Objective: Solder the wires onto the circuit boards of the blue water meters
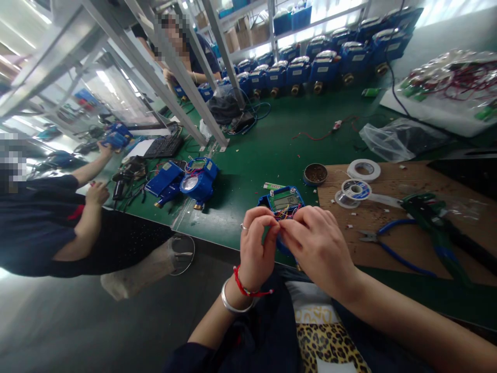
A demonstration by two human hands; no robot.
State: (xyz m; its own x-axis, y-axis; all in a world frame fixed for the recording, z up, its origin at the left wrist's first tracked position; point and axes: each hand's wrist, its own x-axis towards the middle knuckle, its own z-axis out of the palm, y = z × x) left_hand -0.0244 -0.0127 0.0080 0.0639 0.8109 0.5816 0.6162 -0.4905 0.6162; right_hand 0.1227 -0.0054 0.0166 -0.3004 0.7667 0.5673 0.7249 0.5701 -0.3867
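Note:
My left hand (259, 243) and my right hand (316, 243) meet fingertip to fingertip over the near side of an open blue meter (264, 201). Both are closed in a pinch; whatever lies between the fingertips is too small and hidden to make out. Thin coloured wires (288, 211) run from the meter's inside close to my fingers. Beyond them shows the meter's display board (287, 200), with digits on its screen. A green battery (274, 186) rests at the meter's far edge. My hands cover most of the meter's lower body.
Right, on cardboard (373, 210), lie a solder spool (354, 192), white tape roll (364, 169), blue-handled cutters (396, 235) and a green-handled tool (438, 228). A small round tin (315, 174) stands nearby. Left are another open meter (200, 178) and a co-worker (50, 217). Several meters (287, 72) line the back.

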